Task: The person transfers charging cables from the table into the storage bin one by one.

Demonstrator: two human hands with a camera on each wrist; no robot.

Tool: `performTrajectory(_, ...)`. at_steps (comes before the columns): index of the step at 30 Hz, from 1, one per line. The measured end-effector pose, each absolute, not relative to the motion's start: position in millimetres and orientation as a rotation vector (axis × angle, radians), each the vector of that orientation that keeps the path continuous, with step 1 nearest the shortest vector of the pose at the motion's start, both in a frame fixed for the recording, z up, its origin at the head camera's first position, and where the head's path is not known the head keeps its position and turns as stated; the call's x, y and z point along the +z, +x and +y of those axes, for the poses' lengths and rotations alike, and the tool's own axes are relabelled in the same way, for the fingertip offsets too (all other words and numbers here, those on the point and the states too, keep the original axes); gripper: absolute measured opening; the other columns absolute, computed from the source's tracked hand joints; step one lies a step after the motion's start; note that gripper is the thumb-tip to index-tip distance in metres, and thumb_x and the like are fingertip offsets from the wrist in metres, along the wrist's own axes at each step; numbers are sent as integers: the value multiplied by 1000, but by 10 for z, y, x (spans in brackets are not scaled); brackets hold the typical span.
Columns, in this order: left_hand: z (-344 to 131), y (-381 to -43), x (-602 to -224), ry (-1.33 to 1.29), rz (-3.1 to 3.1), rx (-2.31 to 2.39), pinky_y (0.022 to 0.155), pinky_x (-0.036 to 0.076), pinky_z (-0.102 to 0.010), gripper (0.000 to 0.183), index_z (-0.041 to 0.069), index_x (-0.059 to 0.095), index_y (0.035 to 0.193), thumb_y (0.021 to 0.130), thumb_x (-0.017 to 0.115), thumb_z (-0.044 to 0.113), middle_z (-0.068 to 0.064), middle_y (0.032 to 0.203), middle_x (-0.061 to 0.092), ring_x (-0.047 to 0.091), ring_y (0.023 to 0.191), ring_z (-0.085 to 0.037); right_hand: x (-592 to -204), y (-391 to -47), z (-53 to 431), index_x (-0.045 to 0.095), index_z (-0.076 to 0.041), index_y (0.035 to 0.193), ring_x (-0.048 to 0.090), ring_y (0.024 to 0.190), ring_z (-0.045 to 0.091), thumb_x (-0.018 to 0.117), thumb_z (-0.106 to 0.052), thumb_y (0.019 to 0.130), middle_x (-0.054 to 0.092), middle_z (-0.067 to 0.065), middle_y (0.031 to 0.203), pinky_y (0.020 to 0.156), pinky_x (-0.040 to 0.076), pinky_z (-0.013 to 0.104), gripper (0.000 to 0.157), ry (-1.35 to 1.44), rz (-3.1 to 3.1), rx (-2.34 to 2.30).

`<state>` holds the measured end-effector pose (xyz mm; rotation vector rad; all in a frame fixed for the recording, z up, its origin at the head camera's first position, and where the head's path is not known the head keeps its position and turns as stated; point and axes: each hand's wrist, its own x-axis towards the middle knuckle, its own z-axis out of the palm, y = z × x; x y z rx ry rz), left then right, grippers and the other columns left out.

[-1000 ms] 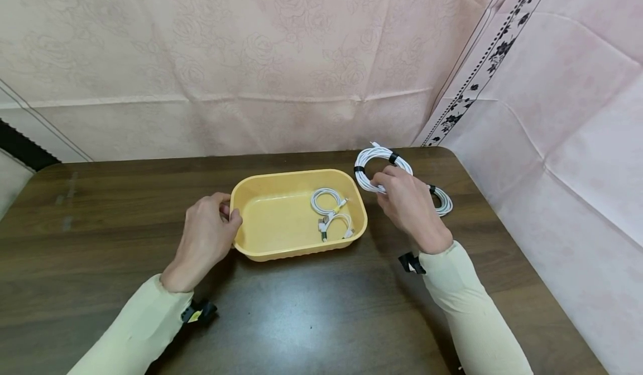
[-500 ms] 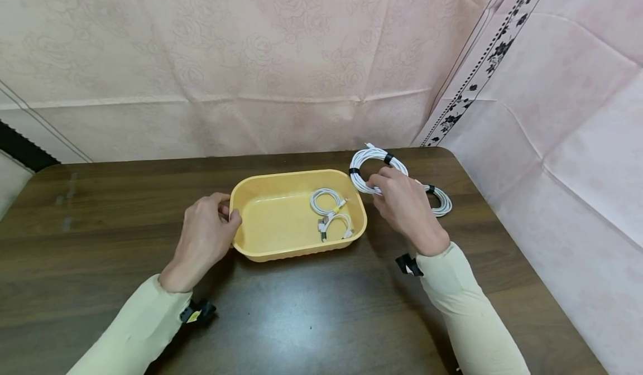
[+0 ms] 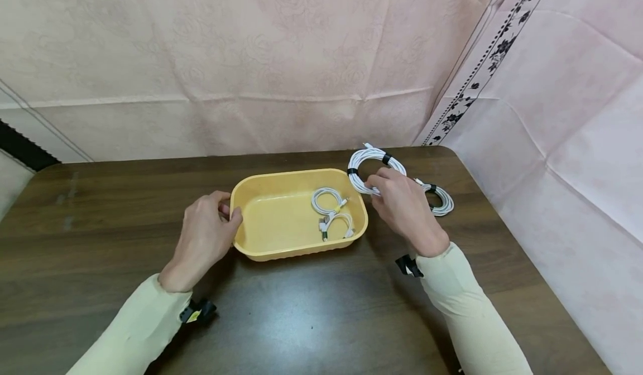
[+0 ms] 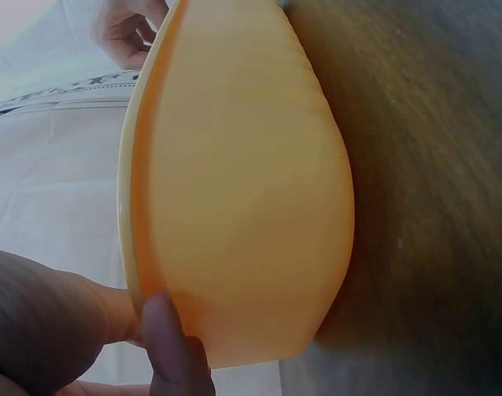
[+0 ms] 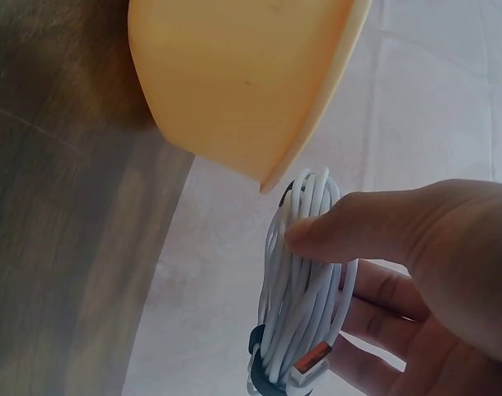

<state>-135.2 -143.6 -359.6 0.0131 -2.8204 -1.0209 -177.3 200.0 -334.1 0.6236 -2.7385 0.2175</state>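
A yellow plastic tray (image 3: 273, 221) stands on the table, and my left hand (image 3: 206, 232) pinches its left rim between thumb and fingers. In the left wrist view the thumb lies against the tray's outer wall. My right hand (image 3: 404, 207) grips a large coil of white cable (image 5: 296, 289) bound with black straps, at the tray's upper right corner. The right wrist view shows the thumb across the strands and a USB plug (image 5: 311, 363) with an orange-red inside at the coil's lower end. Inside the tray's right half lie a small coiled white cable (image 3: 313, 201) and a short white cable (image 3: 324, 226) with plugs.
Another white cable coil (image 3: 445, 203) with a black strap lies right of my right hand, partly hidden behind it. The dark wooden table (image 3: 125, 213) ends at the back against a pale patterned cloth (image 3: 301, 85), with more cloth along the right side.
My right hand has moved a little left with the cable coil, bringing it up to the tray's corner. The left hand and the tray stay where they were.
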Motion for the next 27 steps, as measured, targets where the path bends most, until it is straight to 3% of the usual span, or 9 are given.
performTrajectory(27, -1462, -1338, -3552, -19, -2804, -1007, 62, 47, -28, 35, -6, 64, 125, 95, 59, 13, -18, 96, 65, 59, 78, -26, -3289, -1736, 1959, 76, -7, 106, 66, 83, 23, 75, -2, 85, 71, 8, 103, 67, 56, 39, 21, 663, -2708, 256)
